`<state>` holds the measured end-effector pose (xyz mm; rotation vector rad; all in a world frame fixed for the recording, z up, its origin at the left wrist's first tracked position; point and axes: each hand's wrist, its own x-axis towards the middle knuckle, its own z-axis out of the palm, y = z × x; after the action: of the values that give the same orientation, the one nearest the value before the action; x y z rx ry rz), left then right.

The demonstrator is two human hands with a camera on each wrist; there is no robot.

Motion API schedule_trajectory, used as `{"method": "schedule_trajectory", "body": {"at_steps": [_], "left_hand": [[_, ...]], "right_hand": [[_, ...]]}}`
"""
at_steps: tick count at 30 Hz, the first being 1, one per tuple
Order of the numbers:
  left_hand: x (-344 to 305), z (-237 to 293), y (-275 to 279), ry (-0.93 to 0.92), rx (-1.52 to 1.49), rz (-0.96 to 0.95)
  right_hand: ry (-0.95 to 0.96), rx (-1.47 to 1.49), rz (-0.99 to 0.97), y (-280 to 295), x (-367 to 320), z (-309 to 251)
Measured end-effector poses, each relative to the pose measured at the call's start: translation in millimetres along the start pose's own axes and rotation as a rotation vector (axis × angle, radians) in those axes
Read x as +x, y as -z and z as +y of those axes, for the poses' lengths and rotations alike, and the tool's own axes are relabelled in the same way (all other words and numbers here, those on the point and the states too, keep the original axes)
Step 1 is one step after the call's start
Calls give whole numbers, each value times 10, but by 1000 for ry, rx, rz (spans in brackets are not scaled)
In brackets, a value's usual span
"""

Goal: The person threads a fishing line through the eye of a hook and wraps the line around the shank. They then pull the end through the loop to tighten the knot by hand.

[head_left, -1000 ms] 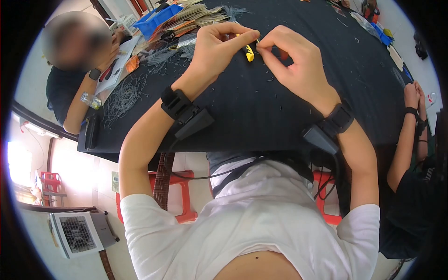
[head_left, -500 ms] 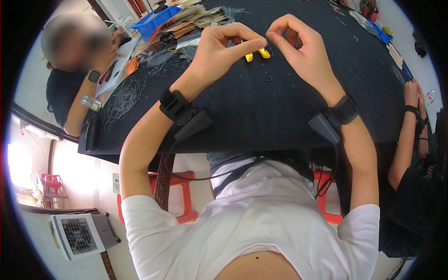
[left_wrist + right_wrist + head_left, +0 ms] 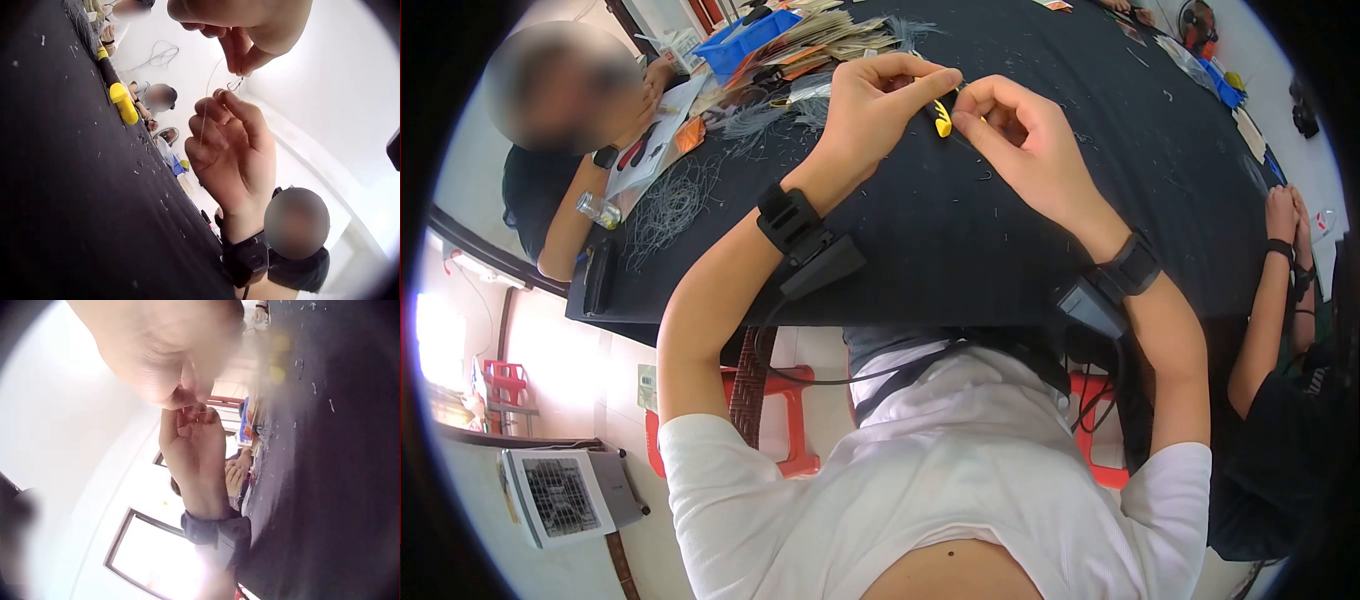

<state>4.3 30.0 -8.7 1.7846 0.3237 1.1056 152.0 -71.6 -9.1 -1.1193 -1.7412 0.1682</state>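
Note:
My left hand point(image 3: 885, 92) pinches a small fish hook point(image 3: 235, 84) between thumb and forefinger, seen from close by in the left wrist view. A thin clear fishing line point(image 3: 205, 103) arcs from those fingertips down across the fingers of my right hand point(image 3: 1025, 140). With thumb and forefinger drawn together, the right hand pinches the line just below the hook. Past the hands, a tool with black and yellow handles point(image 3: 942, 122) lies on the black tablecloth point(image 3: 920, 260). In the right wrist view the fingertips are blurred and the hook is hidden.
Tangled line point(image 3: 670, 205) and a small glass jar point(image 3: 598, 210) lie at the left, near a seated person point(image 3: 525, 200). Behind are stacked paper cards point(image 3: 830, 40) and a blue bin point(image 3: 745, 42). Another person's forearms point(image 3: 1280, 250) rest at the right edge. Loose hooks dot the cloth.
My right hand has come down and toward me from above the left fingertips, back near its place a second ago. The left hand stays nearly in place, still pinching.

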Motion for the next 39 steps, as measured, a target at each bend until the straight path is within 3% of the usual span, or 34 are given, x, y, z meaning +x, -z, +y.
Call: {"method": "schedule_trajectory", "body": {"at_steps": [3, 8, 12, 18, 25, 28, 29, 33, 35, 39], "left_hand": [[5, 2, -58, -56, -74, 19], [-19, 26, -21, 52, 102, -182], [-33, 63, -35, 82, 133, -267], [-22, 36, -6, -41, 12, -290], [11, -34, 21, -4, -72, -82], [13, -57, 36, 25, -42, -25], [14, -55, 37, 35, -27, -19], [23, -84, -2, 45, -73, 8], [16, -77, -13, 33, -75, -23], [-14, -33, -2, 47, 1, -124]], "right_hand": [[179, -174, 108, 58, 37, -33], [400, -470, 202, 200, 126, 11], [346, -458, 183, 250, 129, 110], [91, -317, 16, 216, 102, 272], [-115, 26, -169, 56, 56, 229], [-128, 285, -117, -51, 25, 240], [-120, 198, -92, -45, 18, 193], [110, -223, -5, 50, 15, 1], [280, -348, 81, 81, 31, -42], [426, -434, 158, 152, 92, -31]]}}
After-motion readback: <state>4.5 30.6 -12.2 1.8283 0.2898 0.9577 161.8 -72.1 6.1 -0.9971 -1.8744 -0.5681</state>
